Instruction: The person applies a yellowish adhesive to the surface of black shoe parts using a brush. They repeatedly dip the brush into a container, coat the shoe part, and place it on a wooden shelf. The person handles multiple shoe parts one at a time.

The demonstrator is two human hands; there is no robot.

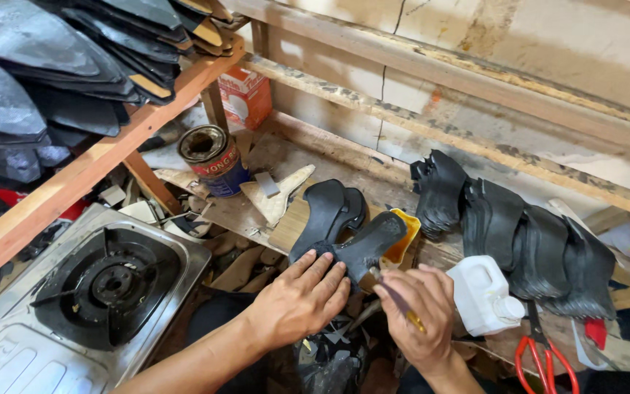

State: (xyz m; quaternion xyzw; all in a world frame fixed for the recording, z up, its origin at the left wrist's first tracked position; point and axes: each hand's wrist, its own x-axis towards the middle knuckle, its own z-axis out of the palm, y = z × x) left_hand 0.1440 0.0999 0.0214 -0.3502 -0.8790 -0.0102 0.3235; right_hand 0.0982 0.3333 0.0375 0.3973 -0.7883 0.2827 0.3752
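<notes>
**A:** So, where is the black sole piece point(364, 244)?

**B:** It lies on the wooden tabletop point(246, 211), near the front edge. It points up and to the right. Its top end lies over a yellow dish point(405, 237).

**A:** What are the hands doing?

**B:** The left hand point(302, 298) is flat, with fingers spread a little. The fingertips press down on the low end of the sole piece. The right hand point(417, 312) is curled around a thin brush point(397, 298) with a yellowish handle. The tip of the brush touches the sole piece.

**A:** What is beside it?

**B:** Two more black soles point(329, 211) lie just to the left, one on top of the other. A white plastic bottle point(484, 295) stands just right of the right hand. Red-handled scissors point(537, 350) lie below the bottle.

**A:** And farther off?

**B:** A long row of black sole pieces point(519, 233) stands on edge along the back, right of the dish. A round tin can point(213, 157) with its top open stands at the back left. An orange and white box point(246, 95) is behind it. A metal gas stove point(89, 299) sits low on the left. Over it is a wooden shelf point(96, 164) with a heap of dark shoe parts point(52, 66).
</notes>
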